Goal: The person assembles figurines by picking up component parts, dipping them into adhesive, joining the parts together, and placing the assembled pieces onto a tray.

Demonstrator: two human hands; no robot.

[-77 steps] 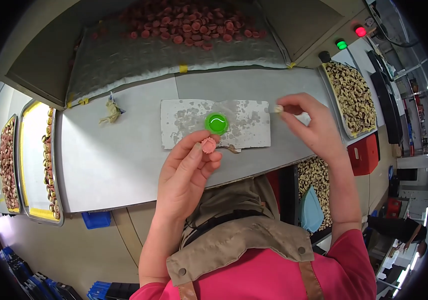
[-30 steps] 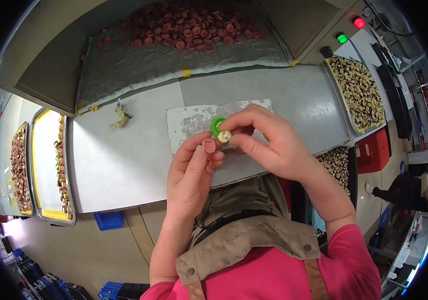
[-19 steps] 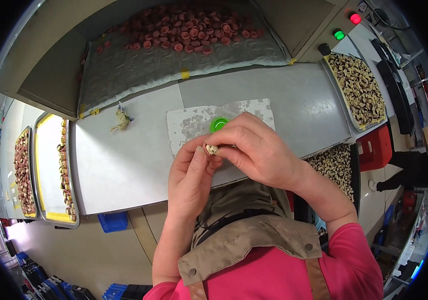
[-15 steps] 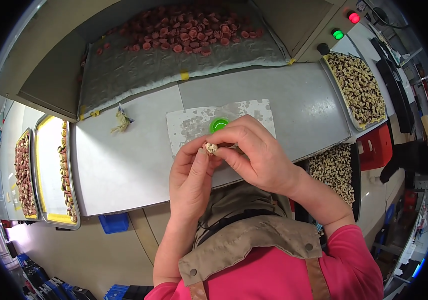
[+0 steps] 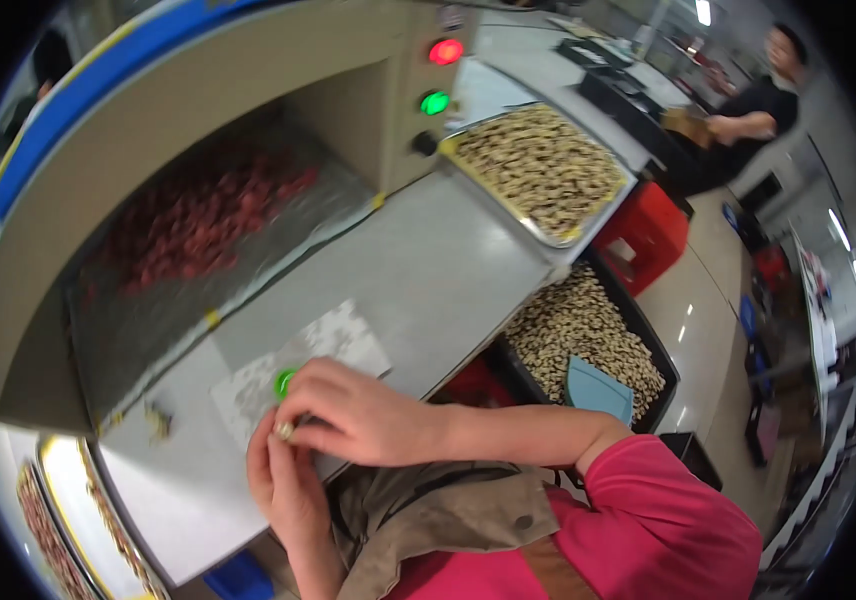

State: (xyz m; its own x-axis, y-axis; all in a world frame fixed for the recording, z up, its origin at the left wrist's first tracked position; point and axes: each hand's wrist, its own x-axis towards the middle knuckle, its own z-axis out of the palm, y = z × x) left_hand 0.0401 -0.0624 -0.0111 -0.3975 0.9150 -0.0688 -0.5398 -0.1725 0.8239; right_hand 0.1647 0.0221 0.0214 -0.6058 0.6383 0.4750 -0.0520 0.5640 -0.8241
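Observation:
Close to the table's near edge, my left hand and my right hand meet, fingertips pinched around one small cream-coloured piece. Fingers cover most of it, and its exact kind is unclear. Just beyond my fingers is a bright green round thing, partly hidden by my right hand. It sits on a white sheet with grey blotches. At the far left, a heap of small dark-pink cup-shaped pieces lies on a grey mat inside a beige housing.
A metal tray of cream-and-brown pieces stands at the table's right end. Below it are a black bin of similar pieces with a light-blue scoop, and a red crate. Trays stand lower left. Another person is at far right.
My view has swung right, so the table and my hands appear further left and lower. The scoop and the other person have come into view. Both hands still pinch the small piece.

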